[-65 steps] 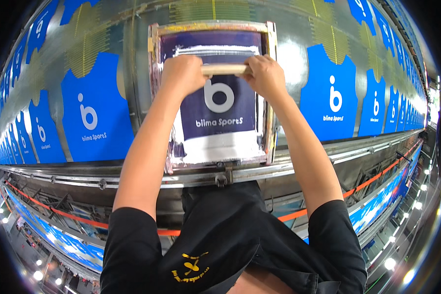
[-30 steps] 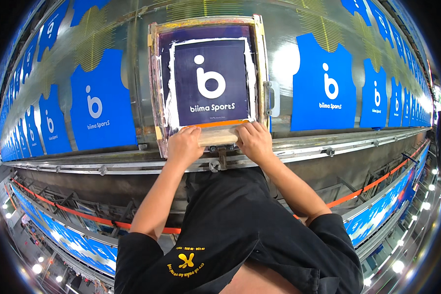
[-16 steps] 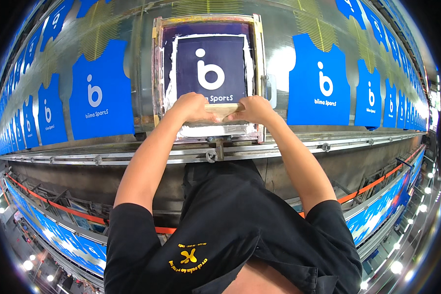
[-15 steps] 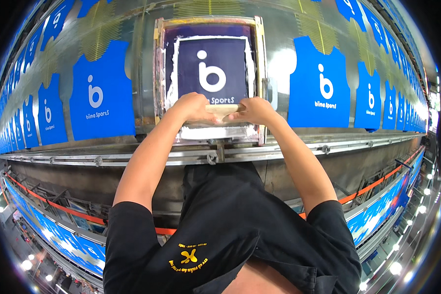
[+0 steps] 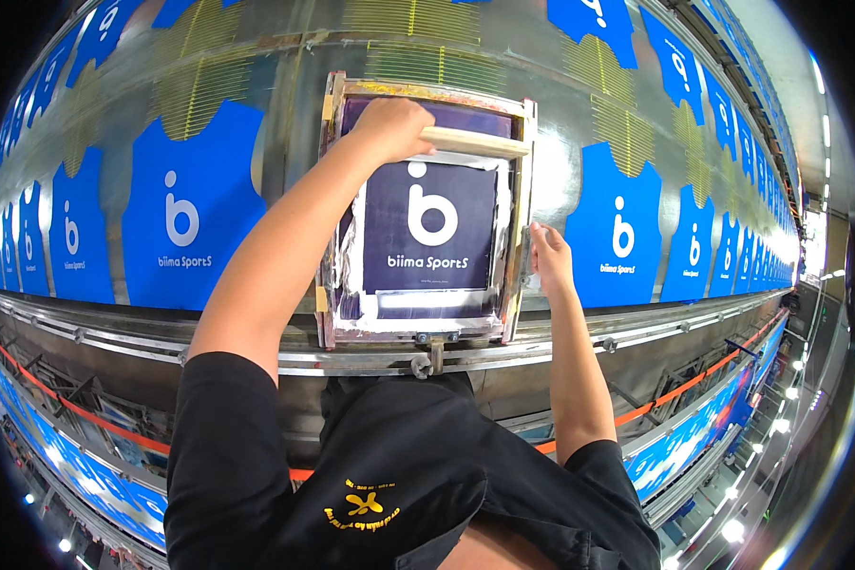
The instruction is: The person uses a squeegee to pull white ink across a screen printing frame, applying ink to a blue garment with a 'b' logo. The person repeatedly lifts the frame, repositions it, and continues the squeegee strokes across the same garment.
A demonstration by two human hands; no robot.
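A screen-printing frame with a dark mesh and a white logo stencil lies on the metal print table, just ahead of me. My left hand is closed round the left end of a pale wooden squeegee, which lies across the far part of the screen. White ink is smeared along the stencil's edges and lies in a band near its front. At the frame's right side is my right hand, fingers curled at the frame's side handle; the grip itself is partly hidden.
Blue shirt panels with white logos lie along the table, including one on the left and one on the right. A metal rail with clamps runs along the near edge. Behind me stands another table of blue panels.
The squeegee has gone from the front of the screen to its far end, now in my left hand alone. My right hand has left it for the frame's right side.
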